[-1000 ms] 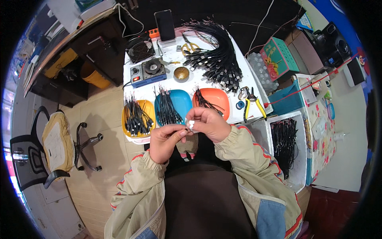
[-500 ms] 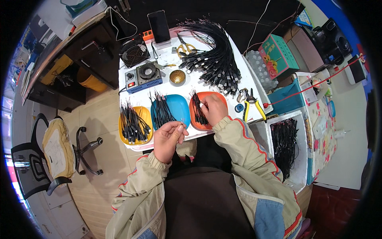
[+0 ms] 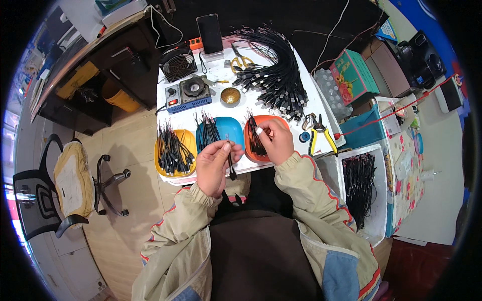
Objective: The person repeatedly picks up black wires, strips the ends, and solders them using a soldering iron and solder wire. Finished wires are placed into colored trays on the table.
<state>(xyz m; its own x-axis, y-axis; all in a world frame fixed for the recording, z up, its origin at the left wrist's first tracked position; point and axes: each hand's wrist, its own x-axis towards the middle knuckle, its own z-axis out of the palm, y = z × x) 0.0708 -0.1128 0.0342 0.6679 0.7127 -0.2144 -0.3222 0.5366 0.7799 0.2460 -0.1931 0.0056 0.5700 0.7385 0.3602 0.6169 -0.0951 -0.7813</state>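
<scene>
Between the thumb and fingers of my left hand [image 3: 213, 166] is a short black cable [image 3: 231, 170]. Its thin bare wires poke up above the thumb, and its other end hangs below the fingers. My right hand [image 3: 278, 144] is over the orange tray [image 3: 265, 120], its fingertips pinched together beside the black cables [image 3: 254, 138] lying there. A white patch shows at a fingertip; whatever is in the pinch is too small to make out. Left of it sits a blue tray [image 3: 232, 129] with more cables, then a yellow tray [image 3: 188, 136] heaped with black cables.
A soldering pot [image 3: 193, 89] with a blue base, a small round bowl [image 3: 230, 96], yellow-handled scissors [image 3: 241, 62] and a large cable bundle [image 3: 281, 75] occupy the table's far half. Yellow wire strippers [image 3: 321, 136] lie at right, near a foam box [image 3: 380, 193] of cables.
The cable in my left hand now hangs below the fingers, where before only its wire tips showed. My right hand has drawn slightly back and right over the orange tray. The view has shifted a little.
</scene>
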